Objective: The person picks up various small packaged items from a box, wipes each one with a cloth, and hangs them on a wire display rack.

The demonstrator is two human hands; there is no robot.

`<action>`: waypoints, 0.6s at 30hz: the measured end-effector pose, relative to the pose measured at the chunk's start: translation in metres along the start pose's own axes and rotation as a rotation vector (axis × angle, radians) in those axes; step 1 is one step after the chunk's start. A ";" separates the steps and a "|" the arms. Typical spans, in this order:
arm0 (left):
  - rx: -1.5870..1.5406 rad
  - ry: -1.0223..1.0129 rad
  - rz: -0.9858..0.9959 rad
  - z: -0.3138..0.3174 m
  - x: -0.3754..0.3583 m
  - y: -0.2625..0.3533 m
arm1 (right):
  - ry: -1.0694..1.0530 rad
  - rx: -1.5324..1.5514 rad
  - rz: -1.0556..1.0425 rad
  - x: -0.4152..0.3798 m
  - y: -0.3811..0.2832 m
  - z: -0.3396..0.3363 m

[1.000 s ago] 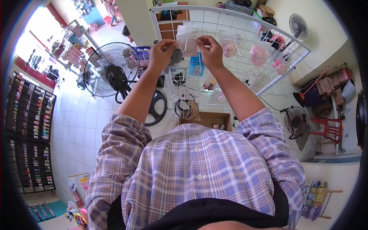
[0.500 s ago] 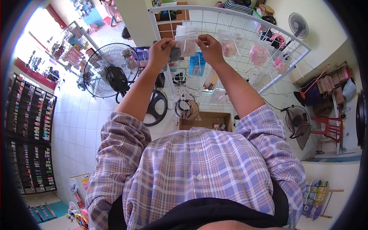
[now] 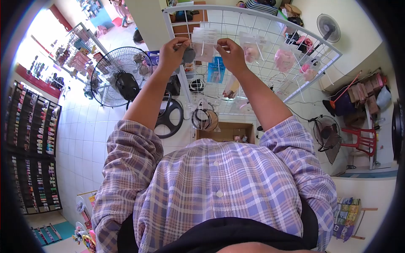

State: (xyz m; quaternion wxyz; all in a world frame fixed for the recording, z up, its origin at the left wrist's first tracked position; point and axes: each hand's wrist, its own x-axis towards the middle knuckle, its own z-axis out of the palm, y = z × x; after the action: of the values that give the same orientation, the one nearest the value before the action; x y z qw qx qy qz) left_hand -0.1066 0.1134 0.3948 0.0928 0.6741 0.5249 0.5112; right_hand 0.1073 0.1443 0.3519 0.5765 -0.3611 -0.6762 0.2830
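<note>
Clear packets point(image 3: 204, 48) are hanging centrally on the white wire rack point(image 3: 236, 13). At nine o'clock, the left hand point(image 3: 174, 54) is pinching a grey round object point(image 3: 188, 55); at three, the right hand point(image 3: 230, 53) is curling its fingers by their edge, contact unclear. Other packets point(image 3: 284, 60) are holding pink items beyond. A blue packet point(image 3: 216, 71) is hanging at five. At six, a cardboard box point(image 3: 217, 135) is holding small items over the tiled floor point(image 3: 80, 133); at eight, a black fan point(image 3: 126, 85) is standing.
</note>
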 end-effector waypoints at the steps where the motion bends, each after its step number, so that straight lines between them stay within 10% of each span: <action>1: 0.010 0.015 -0.015 0.000 0.001 -0.002 | 0.000 0.025 0.015 0.000 -0.001 -0.001; 4: -0.123 0.069 0.053 0.003 0.004 -0.006 | 0.013 0.358 0.039 0.011 0.012 0.002; 18: -0.048 -0.069 -0.075 -0.003 0.007 0.001 | -0.019 0.017 0.085 0.017 0.011 0.005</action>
State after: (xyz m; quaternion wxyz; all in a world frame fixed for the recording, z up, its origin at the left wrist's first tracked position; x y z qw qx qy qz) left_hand -0.1093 0.1168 0.4008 0.1459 0.6688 0.5340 0.4962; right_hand 0.1026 0.1650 0.3520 0.5607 -0.3819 -0.6632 0.3161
